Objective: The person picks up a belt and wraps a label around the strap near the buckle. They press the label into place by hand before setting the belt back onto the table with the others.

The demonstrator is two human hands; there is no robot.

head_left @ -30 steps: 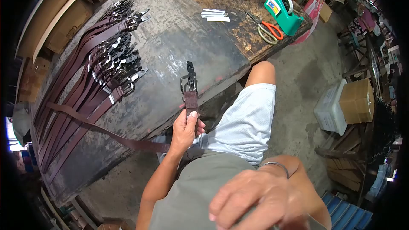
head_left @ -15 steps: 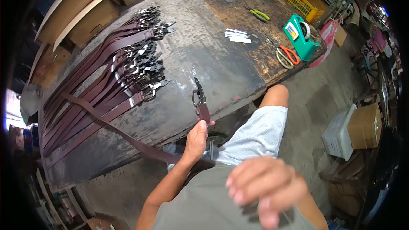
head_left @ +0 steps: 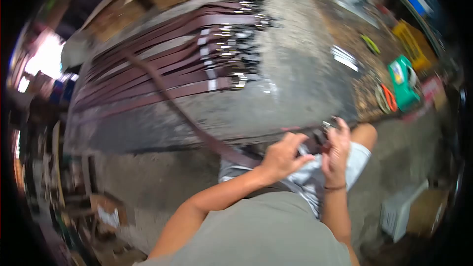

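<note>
Both hands are meeting at the buckle end of a brown belt (head_left: 217, 145), just off the near edge of the workbench (head_left: 295, 88) and over the person's lap. The left hand (head_left: 283, 156) is closing its fingers around the strap just behind the buckle (head_left: 326, 126), and the right hand (head_left: 337, 150) is curling around the buckle end from the other side, its fingertips lying on the metal; the picture is blurring with motion, so the exact pinch is hard to read, but both hands are clearly gripping the belt. From the hands the strap is running away to the left, climbing over the near edge of the workbench and crossing diagonally over the row of belts (head_left: 162, 69) lying side by side on the left half of the top, their buckles lining up toward the middle. The middle of the workbench is showing bare, worn grey surface. Toward the right end, a few white strips (head_left: 345, 56) are lying near the far edge, green-handled pliers (head_left: 370, 44) are sitting beyond them, and orange-handled scissors (head_left: 385, 97) are resting beside a green tape dispenser (head_left: 403, 81) close to the right near corner. A yellow crate (head_left: 413, 44) is standing at the far right edge.
</note>
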